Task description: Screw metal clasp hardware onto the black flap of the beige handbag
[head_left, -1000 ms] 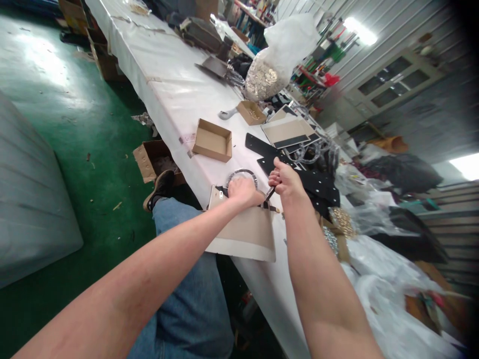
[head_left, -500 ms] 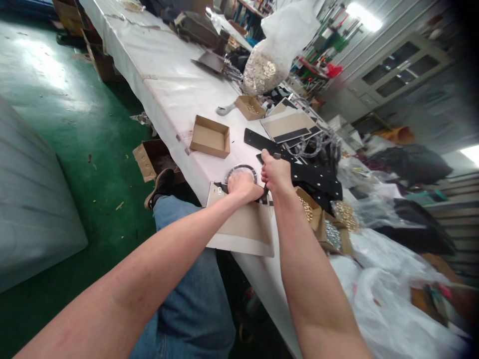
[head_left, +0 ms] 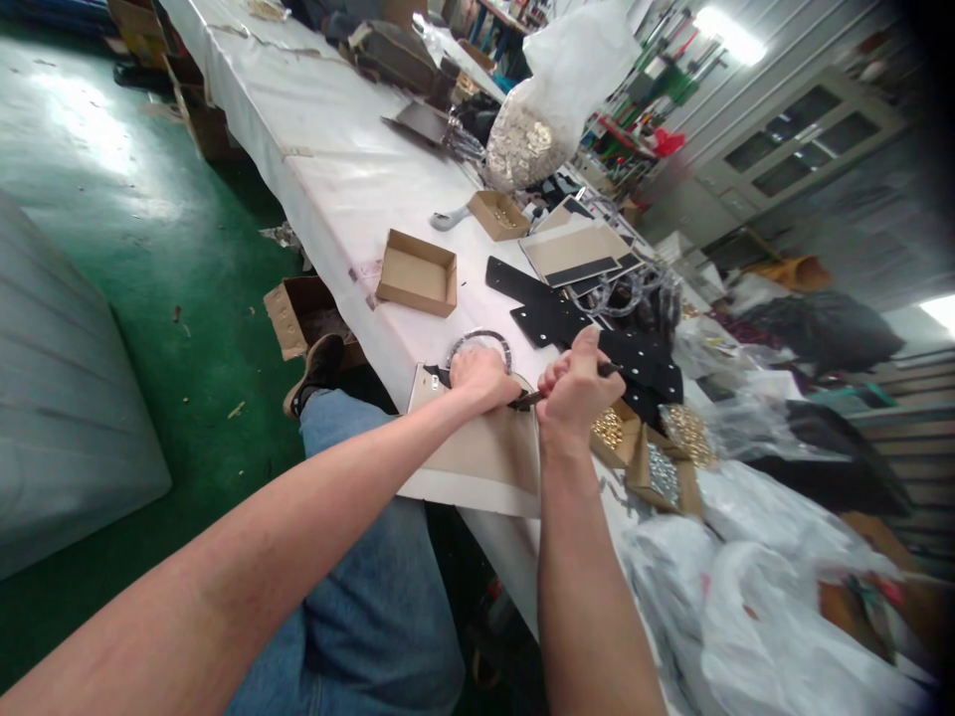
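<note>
A beige panel (head_left: 474,452) with a pale border lies at the table's front edge, partly over my jeans. At its far edge is a dark ring-shaped handle (head_left: 508,348) that looks wrapped in clear film. My left hand (head_left: 481,373) is closed at the near side of this ring, pressing at the panel's edge; its fingertips are hidden. My right hand (head_left: 574,388) is wrapped round a dark slim hand tool (head_left: 528,400), whose exact kind I cannot tell. The tool's end reaches the panel's edge beside my left hand, and its butt sticks out right of my fist.
An open cardboard box (head_left: 419,276) stands beyond the panel. Black studded strips (head_left: 537,288) lie to the right, near small boxes of gold studs (head_left: 608,428) and silver studs (head_left: 663,472). White plastic bags (head_left: 776,597) are heaped at the right.
My right hand has moved right and slightly down, swinging the tool from steep to nearly level. My left hand stays at the ring, and the panel has shifted slightly left.
</note>
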Demonstrator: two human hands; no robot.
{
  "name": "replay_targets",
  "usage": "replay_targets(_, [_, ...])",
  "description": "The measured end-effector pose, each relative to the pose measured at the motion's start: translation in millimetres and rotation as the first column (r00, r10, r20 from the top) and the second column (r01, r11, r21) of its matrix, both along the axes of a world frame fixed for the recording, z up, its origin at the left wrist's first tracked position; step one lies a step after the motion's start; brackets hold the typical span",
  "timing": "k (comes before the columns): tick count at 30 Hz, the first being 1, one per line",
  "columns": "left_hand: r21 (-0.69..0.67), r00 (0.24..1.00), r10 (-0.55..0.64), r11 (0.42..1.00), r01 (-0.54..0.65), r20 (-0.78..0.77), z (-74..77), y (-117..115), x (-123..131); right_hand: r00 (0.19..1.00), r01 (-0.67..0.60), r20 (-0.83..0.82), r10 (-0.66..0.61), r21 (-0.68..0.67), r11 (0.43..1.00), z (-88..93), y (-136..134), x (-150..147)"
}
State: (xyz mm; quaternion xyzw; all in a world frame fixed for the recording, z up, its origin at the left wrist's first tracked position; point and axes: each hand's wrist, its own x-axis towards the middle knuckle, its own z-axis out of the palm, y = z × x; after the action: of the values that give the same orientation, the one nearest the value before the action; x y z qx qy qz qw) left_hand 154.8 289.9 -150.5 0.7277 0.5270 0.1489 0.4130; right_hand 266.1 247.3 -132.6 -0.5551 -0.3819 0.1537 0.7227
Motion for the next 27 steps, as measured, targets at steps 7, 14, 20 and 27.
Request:
replay_targets(7, [0.009,1.000,-0.012,1.000,0.012,-0.002,-3.5,3,5,1.000,-0.019,0.005,0.019,0.186,0.982,-6.3,-23,-3])
replay_targets(14, [0.085,0.988,-0.009,0.996,-0.004,0.154,-3.8,-3,-9,0.962,-0.158,-0.202,0.182,0.131,0.979,21.0,-52,67])
replay_targets(20, [0.042,0.991,-0.031,0.999,0.026,0.128,7.5,-1,1,0.949,0.095,0.310,0.062,-0.466,0.879,11.6,-68,114])
replay_targets(27, [0.119,0.994,-0.092,0.989,0.083,0.066,32.0,-6,20,0.831,-0.109,0.371,0.414,-0.622,0.775,5.7,-76,131])
